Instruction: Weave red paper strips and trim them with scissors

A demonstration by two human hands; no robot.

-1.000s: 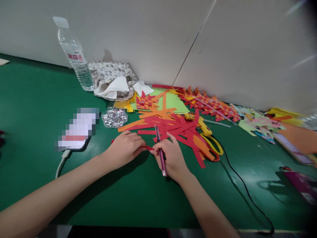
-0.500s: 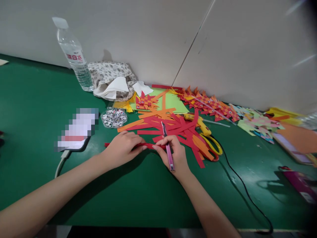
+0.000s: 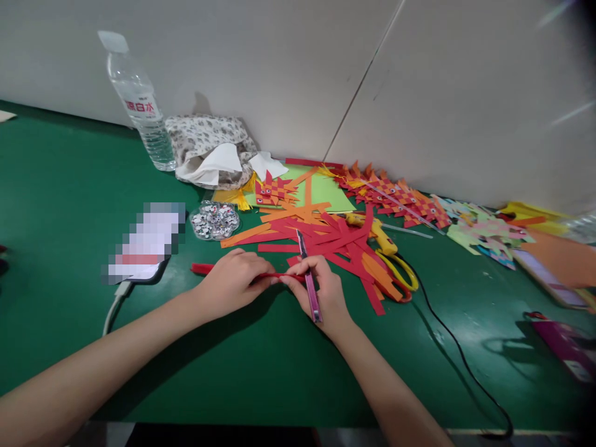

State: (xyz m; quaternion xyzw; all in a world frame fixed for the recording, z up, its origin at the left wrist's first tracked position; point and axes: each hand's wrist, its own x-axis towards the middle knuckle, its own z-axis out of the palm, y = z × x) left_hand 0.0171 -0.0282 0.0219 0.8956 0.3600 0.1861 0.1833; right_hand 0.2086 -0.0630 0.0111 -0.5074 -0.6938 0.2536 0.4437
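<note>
My left hand point(image 3: 237, 277) pinches a narrow red paper strip point(image 3: 201, 269), whose end sticks out to the left of the hand. My right hand point(image 3: 321, 292) grips the same strip near its other end, close to the left fingertips. A pink utility knife point(image 3: 311, 297) also rests in my right hand, its blade pointing up and away. Just beyond the hands lies a heap of red and orange paper strips point(image 3: 342, 239). Woven red and orange paper fish point(image 3: 391, 195) lie behind the heap, against the wall.
A phone point(image 3: 151, 242) with a cable lies at left, near a bottle point(image 3: 142, 108), a tissue pouch point(image 3: 209, 133) and a container of googly eyes point(image 3: 215, 221). At right are a yellow glue gun point(image 3: 384, 239), its black cord point(image 3: 459, 344) and a purple object point(image 3: 563, 347).
My right hand has moved slightly left with the knife, nearer my left hand. More of the red strip shows beyond my left hand.
</note>
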